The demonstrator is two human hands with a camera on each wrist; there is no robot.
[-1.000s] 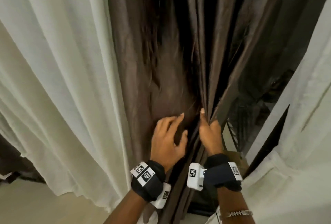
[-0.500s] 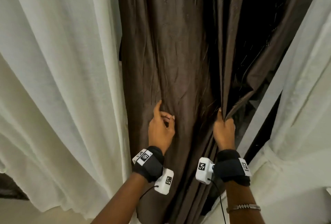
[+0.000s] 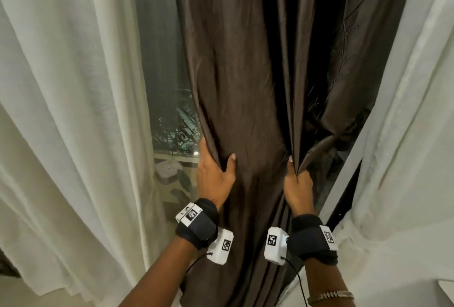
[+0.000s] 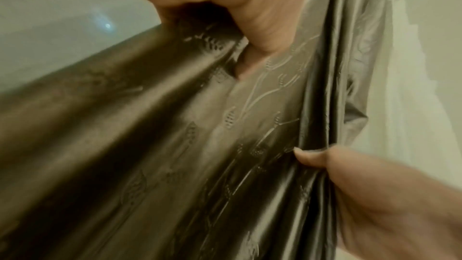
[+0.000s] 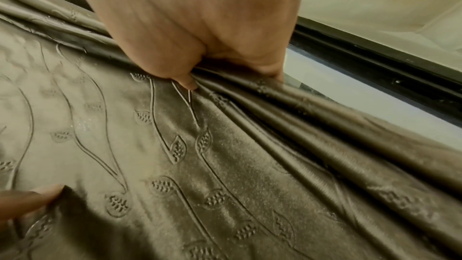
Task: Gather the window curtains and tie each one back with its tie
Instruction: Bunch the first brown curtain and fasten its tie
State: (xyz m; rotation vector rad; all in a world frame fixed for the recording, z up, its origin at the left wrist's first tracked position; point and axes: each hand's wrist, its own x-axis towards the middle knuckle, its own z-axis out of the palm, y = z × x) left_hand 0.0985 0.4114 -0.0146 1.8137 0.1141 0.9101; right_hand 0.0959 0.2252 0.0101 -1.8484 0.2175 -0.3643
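Note:
A dark brown curtain [image 3: 243,85] with an embossed leaf pattern [image 5: 175,145] hangs in the middle of the head view. My left hand [image 3: 216,171] grips its left edge, thumb in front and fingers wrapped behind the cloth [image 4: 175,126]. My right hand [image 3: 296,179] holds several bunched pleats [image 5: 250,94] of the same curtain, about a hand's width to the right. The cloth between the hands hangs stretched and fairly flat. No tie shows in any view.
White sheer curtains hang on the left [image 3: 73,110] and on the right [image 3: 412,134]. Between the left sheer and the brown curtain shows window glass [image 3: 169,85] with a railing and plants outside. A black window frame [image 5: 375,62] runs beside my right hand.
My left hand moved left along the brown curtain and took hold of its left edge, uncovering the window glass beyond. My right hand kept its grip on the pleats.

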